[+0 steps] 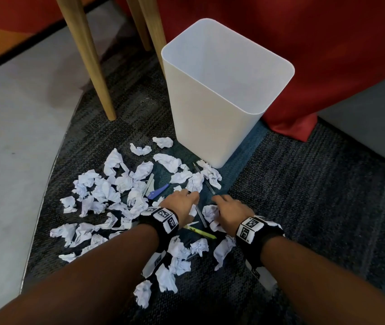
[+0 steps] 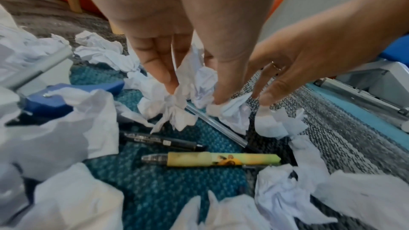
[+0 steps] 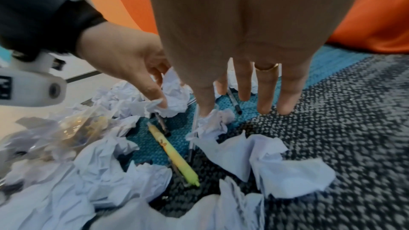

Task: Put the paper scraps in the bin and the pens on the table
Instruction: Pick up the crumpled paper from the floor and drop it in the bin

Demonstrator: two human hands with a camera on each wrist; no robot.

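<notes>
Paper scraps (image 1: 107, 200) litter the carpet's left edge and middle. The left hand (image 1: 182, 202) pinches a crumpled scrap (image 2: 192, 83). Beside it, the right hand (image 1: 231, 211) hovers with fingers spread, thumb touching another ball (image 3: 212, 123). The bin (image 1: 222, 90) stands behind. Risk: the clear pen (image 2: 217, 125) beneath could get scooped up with the paper.

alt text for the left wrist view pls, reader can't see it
The left hand pinches a crumpled paper scrap off a teal and grey carpet, the right hand reaching in beside it. Below lie a clear pen, a black pen and a yellow-green pen among more scraps.
</notes>
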